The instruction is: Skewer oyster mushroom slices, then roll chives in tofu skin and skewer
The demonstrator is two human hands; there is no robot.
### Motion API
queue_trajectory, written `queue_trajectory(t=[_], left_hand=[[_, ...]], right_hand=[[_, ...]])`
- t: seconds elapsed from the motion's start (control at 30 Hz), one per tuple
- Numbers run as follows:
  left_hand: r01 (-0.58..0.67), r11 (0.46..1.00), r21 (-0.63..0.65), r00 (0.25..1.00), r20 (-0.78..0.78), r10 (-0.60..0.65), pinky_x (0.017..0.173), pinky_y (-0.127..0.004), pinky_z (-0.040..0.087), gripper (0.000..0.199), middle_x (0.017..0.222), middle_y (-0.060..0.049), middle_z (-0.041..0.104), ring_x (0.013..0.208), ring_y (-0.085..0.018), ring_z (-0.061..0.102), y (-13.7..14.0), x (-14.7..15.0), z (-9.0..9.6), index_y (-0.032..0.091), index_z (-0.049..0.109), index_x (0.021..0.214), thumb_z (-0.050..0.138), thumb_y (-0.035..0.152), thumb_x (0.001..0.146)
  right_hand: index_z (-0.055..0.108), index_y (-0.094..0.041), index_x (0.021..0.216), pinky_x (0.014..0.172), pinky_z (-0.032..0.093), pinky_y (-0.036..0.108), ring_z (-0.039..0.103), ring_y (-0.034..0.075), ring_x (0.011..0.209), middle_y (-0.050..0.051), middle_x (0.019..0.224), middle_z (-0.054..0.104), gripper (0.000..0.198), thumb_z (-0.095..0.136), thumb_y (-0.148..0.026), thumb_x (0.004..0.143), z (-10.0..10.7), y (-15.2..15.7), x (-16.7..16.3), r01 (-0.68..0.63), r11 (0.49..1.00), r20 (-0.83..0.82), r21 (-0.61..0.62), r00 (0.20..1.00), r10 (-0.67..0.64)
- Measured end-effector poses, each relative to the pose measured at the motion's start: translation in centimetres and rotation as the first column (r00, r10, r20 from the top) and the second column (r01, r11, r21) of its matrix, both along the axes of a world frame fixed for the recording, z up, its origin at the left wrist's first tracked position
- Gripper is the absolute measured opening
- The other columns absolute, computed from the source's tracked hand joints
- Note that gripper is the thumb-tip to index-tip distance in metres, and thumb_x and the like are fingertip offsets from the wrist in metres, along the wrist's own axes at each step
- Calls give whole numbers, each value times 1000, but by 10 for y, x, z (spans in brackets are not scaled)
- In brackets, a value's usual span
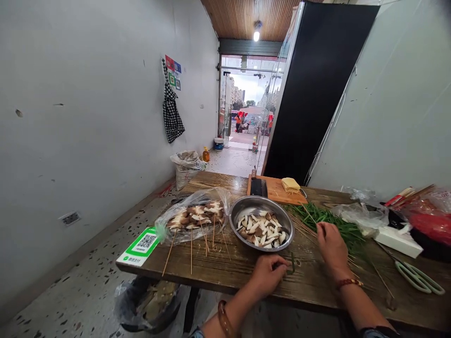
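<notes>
My left hand [268, 278] is at the table's front edge, fingers curled together, with a short green chive piece [292, 263] at its fingertips. To the right, my right hand [331, 245] pinches a thin bamboo skewer [308, 214] that slants up over the greens. A steel bowl [234, 231] of sliced mushrooms [262, 229] stands just beyond my left hand. Loose skewers [303, 227] lie between the bowl and a heap of green chives [343, 226]. On the left, skewered mushrooms [197, 216] rest on a clear plastic bag [223, 193], sticks pointing toward me.
Behind the bowl, a cutting board [276, 193] carries a cleaver [259, 187] and stacked tofu sheets [291, 184]. Scissors [419, 277] and a white box [398, 240] lie at right. A QR-code card [139, 246] marks the left corner, above a lined waste bin [151, 305].
</notes>
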State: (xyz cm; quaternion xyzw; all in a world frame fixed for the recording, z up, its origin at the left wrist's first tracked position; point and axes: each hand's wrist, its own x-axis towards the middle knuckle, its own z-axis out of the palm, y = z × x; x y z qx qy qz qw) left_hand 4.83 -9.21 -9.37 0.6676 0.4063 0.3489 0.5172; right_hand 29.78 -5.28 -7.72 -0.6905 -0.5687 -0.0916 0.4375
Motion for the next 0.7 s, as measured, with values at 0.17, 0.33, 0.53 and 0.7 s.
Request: queue_trajectory(t=[0.17, 0.33, 0.53, 0.7], left_hand=[[-2, 999, 53, 1000, -25, 4, 59, -22, 44, 25, 73, -3, 69, 63, -13, 57, -3, 0, 3, 13, 73, 90, 53, 19, 76], [-5, 989, 149, 999, -37, 10, 61, -22, 46, 21, 73, -4, 70, 67, -14, 60, -19, -9, 17, 14, 72, 86, 53, 19, 78], [14, 929, 369, 999, -53, 6, 66, -23, 48, 20, 73, -3, 70, 70, -14, 63, -17, -35, 68, 17, 71, 87, 52, 25, 83], [-31, 825, 565, 943, -256, 211, 75, -28, 47, 21, 85, -6, 70, 81, -17, 63, 21, -48, 91, 17, 68, 91, 50, 24, 87]], right_hand=[[60, -17, 97, 58, 41, 32, 52, 19, 61, 5, 73, 60, 39, 42, -49, 85, -3, -25, -29, -43, 999, -378, 32, 924, 52], [55, -21, 87, 38, 29, 22, 36, 9, 40, -6, 57, 44, 38, 43, -56, 85, -26, -49, -71, -184, 982, -711, 36, 686, 155], [59, -19, 78, 43, 37, 21, 48, 11, 50, -3, 60, 52, 33, 64, -51, 74, -30, -57, -85, -228, 967, -857, 113, 470, 211], [64, -17, 82, 42, 32, 21, 42, 10, 48, -4, 57, 52, 33, 65, -49, 74, -32, -56, -80, -212, 967, -882, 138, 417, 218]])
